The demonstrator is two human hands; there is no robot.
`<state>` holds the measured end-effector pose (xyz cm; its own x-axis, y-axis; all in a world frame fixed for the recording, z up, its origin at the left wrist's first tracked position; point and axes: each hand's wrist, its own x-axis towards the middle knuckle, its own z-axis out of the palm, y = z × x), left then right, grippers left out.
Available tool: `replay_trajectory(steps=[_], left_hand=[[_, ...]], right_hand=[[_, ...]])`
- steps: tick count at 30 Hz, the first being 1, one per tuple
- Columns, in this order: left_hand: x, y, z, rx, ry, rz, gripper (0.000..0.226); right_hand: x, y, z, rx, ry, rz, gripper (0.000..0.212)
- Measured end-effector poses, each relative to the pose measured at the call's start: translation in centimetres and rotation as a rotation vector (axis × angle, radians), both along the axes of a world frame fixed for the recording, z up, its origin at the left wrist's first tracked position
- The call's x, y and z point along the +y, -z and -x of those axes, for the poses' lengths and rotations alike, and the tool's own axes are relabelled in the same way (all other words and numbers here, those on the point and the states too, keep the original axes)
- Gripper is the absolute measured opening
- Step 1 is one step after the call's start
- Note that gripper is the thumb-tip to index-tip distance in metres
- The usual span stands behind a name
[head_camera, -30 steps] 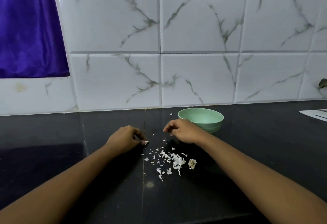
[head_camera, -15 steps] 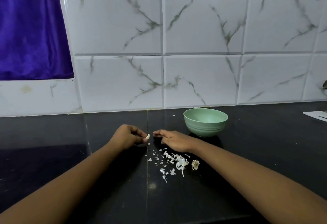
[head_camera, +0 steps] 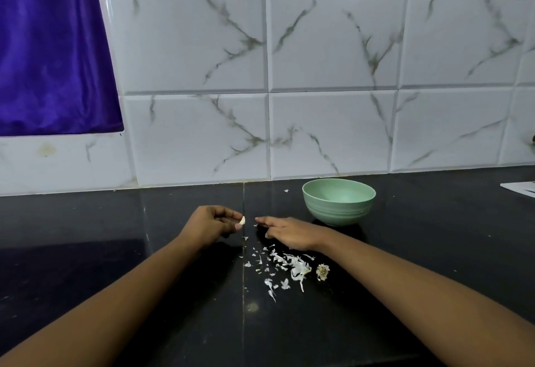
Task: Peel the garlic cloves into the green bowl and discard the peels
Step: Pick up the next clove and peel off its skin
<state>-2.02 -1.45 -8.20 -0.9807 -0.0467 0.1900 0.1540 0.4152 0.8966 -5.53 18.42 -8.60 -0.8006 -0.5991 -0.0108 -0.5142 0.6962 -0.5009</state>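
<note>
Peels (head_camera: pixel 289 265) lie near green bowl (head_camera: pixel 338 210); left hand (head_camera: pixel 209 221) pinches clove (head_camera: pixel 242 220), right hand (head_camera: pixel 289 232) outstretched.

The counter (head_camera: pixel 115 250) looks like black stone. It is smooth and shiny and shows dim reflections. The wall tiles (head_camera: pixel 333 39) are white with grey veins like marble. They are glossy, with a bright glint near the top. The green bowl (head_camera: pixel 338 207) looks like matt plastic, with fine ridges round its outside. The peels (head_camera: pixel 295 265) are thin, dry and papery. The garlic clove (head_camera: pixel 242 220) is pale and smooth. The root bit (head_camera: pixel 322 271) looks rough and crumbly. The purple cloth (head_camera: pixel 49 48) has a soft shine.
</note>
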Motion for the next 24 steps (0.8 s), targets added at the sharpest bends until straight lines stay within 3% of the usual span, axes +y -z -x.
replay_trajectory(steps=[4,7,9,11,13,16,18,21,22,24], left_hand=[[0.2,0.0,-0.3,0.008,0.006,0.009,0.016],[0.3,-0.2,-0.6,0.026,0.0,0.005,0.017],[0.5,-0.3,-0.8,0.03,-0.009,-0.014,0.016],[0.5,-0.3,-0.8,0.035,-0.029,-0.034,0.015],[0.6,-0.3,-0.8,0.04,-0.041,-0.042,0.015],[0.5,-0.2,-0.7,0.041,-0.044,-0.048,0.016],[0.4,-0.2,-0.7,0.045,-0.066,-0.036,0.016],[0.3,-0.2,-0.7,0.042,-0.094,-0.019,0.015],[0.3,-0.2,-0.7,0.045,-0.107,-0.024,0.015],[0.4,-0.2,-0.6,0.055,-0.128,-0.061,0.014]], right_hand=[[0.2,-0.5,-0.5,-0.074,-0.086,0.011,0.048],[0.5,-1.1,-0.9,-0.297,-0.25,0.272,0.041],[0.7,-1.5,-0.8,-0.342,-0.209,0.441,0.038],[0.5,-1.3,-0.5,-0.204,-0.087,0.421,0.036],[0.0,-0.6,-0.2,-0.056,-0.063,0.174,0.04],[-0.8,0.2,-0.2,-0.04,-0.148,-0.019,0.045],[-0.5,-0.5,-0.6,-0.101,-0.208,0.076,0.041],[-0.3,-1.1,-0.8,-0.284,-0.172,0.439,0.034],[-0.3,-1.0,-0.6,-0.223,-0.105,0.461,0.032],[-0.5,-0.3,0.1,0.027,0.005,0.283,0.032]])
